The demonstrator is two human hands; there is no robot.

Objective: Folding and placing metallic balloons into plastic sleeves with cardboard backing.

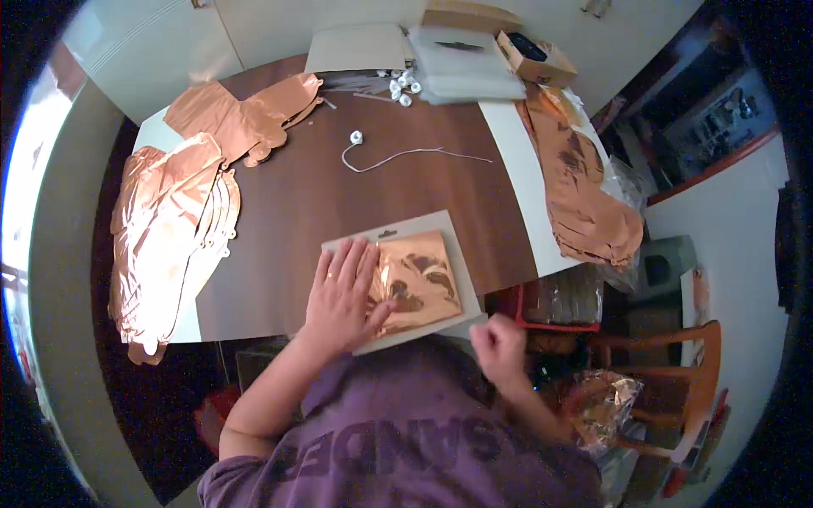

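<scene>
Purple T-shirt (406,398), short sleeves (230,476). Dark block lettering (362,449) runs across it, bodyward of left hand (337,306) and right hand (501,345). Forearms (275,394) uncovered. Left finger: small gold-coloured glint (329,275), probably ring.

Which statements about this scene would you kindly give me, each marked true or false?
1. The left hand rests on the square of copper-coloured foil. True.
2. The right hand is spread flat on that foil too. False: it is curled up, off the foil, near the lower right corner of the grey card.
3. The white string lies underneath the card. False: it lies on the brown tabletop, beyond the card.
4. Copper-coloured pieces lie on the table's left side and right side. True.
5. The wooden chair stands to the person's left. False: it is on the right.
</scene>
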